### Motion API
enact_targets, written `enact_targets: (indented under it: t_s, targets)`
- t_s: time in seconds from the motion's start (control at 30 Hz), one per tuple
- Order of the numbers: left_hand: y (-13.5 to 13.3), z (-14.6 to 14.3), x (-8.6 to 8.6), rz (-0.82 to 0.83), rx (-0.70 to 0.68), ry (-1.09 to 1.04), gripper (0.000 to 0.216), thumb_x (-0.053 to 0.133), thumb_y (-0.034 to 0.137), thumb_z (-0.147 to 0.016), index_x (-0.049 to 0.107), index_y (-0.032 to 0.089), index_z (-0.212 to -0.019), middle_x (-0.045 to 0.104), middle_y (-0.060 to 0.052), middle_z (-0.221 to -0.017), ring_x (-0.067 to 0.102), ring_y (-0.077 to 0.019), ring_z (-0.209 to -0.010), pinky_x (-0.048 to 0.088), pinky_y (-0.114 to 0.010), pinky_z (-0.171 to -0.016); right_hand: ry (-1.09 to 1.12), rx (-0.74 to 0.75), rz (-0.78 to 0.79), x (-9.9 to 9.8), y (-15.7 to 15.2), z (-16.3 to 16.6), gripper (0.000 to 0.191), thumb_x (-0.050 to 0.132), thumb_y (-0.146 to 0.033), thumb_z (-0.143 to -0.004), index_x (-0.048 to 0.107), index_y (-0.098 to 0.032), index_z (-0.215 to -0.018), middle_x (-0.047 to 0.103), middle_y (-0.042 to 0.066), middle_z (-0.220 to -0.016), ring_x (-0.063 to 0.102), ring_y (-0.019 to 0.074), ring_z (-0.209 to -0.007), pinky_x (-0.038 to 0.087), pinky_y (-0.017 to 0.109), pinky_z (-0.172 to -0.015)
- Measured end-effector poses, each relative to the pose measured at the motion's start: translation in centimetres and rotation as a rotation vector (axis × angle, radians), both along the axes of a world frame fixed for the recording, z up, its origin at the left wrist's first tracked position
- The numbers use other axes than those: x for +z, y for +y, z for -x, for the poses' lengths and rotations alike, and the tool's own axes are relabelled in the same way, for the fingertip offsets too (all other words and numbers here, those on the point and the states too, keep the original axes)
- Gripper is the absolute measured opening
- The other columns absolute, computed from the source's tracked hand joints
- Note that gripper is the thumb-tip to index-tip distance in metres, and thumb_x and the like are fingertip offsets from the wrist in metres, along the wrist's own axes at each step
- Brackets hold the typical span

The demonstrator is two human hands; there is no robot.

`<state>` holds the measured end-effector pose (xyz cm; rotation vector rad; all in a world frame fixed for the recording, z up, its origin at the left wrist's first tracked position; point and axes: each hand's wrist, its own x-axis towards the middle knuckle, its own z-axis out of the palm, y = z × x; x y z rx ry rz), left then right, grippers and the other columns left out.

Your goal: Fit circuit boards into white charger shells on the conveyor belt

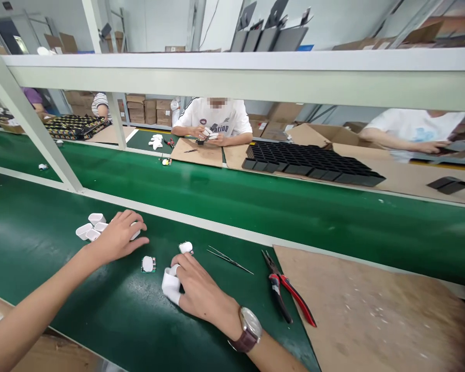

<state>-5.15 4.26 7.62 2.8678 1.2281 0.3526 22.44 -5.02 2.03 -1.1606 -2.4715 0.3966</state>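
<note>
The right hand [189, 284] pinches a white shell [170, 285] between thumb and fingers, a circuit board [148, 264] at its ten o'clock; I'd use a light grip. The left hand [122, 236] spreads its fingers beside white cups [84, 231], contact unclear from here.

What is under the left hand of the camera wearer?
Under the left hand, part of a white piece shows; the hand covers the rest, so what else lies there cannot be seen.
</note>
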Motion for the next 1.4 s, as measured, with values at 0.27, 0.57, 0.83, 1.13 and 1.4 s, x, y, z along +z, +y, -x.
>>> enact_targets:
  t_s: [0.27, 0.57, 0.83, 1.13, 1.4]
  targets:
    - [-4.9, -1.5, -4.5, 0.058, -0.047, 0.1, 0.044, 0.058, 0.017, -0.1, 0.056, 0.018, -0.143, 0.071, -0.015, -0.122, 0.067, -0.0347, -0.113, 0.055, -0.051, -0.098, -0.03, -0.061, -0.144, 0.2, 4.8, 0.5, 0.028, 0.076, -0.03, -0.095, 0.063, -0.017, -0.115, 0.06, 0.014, -0.126, 0.056, 0.0299, -0.107, 0.053, 0.047, -0.092]
    - [-3.4, -4.4, -4.5, -0.044, -0.048, -0.045, 0.061, 0.067, 0.034, -0.1, 0.044, 0.026, -0.156, 0.052, -0.017, -0.155, 0.055, -0.0387, -0.135, 0.05, -0.059, -0.109, 0.009, -0.111, -0.037, -1.6, 3.7, -4.1, 0.022, 0.065, -0.012, -0.094, 0.062, -0.019, -0.115, 0.063, 0.009, -0.109, 0.061, 0.0262, -0.099, 0.058, 0.042, -0.089]
    - [-2.0, -9.0, -6.0, 0.12, -0.024, -0.197, 0.035, 0.057, 0.008, -0.093, 0.055, 0.02, -0.126, 0.061, -0.012, -0.125, 0.067, -0.027, -0.108, 0.059, -0.044, -0.094, -0.074, -0.193, -0.098, -2.2, 0.7, -4.5, 0.042, 0.048, 0.002, -0.088, 0.063, -0.011, -0.126, 0.056, 0.022, -0.14, 0.056, 0.0345, -0.127, 0.053, 0.055, -0.109]
    - [-5.0, -7.9, -8.2, 0.264, -0.09, -0.475, 0.011, 0.054, 0.018, -0.1, 0.049, 0.024, -0.108, 0.051, -0.009, -0.122, 0.063, -0.0224, -0.111, 0.057, -0.038, -0.097, -0.205, -0.273, -0.159, -4.9, -1.0, -2.4, 0.048, 0.046, -0.017, -0.106, 0.046, -0.006, -0.152, 0.049, 0.028, -0.156, 0.051, 0.0427, -0.142, 0.05, 0.061, -0.112]
    - [-4.8, -7.9, -9.0, 0.316, -0.105, -0.465, 0.013, 0.053, 0.017, -0.101, 0.049, 0.024, -0.112, 0.051, -0.011, -0.128, 0.065, -0.0228, -0.112, 0.056, -0.038, -0.098, -0.047, -0.245, -0.005, -3.4, -1.4, -4.1, 0.064, 0.045, -0.023, -0.108, 0.021, -0.01, -0.165, 0.045, 0.025, -0.161, 0.041, 0.0353, -0.152, 0.047, 0.058, -0.12]
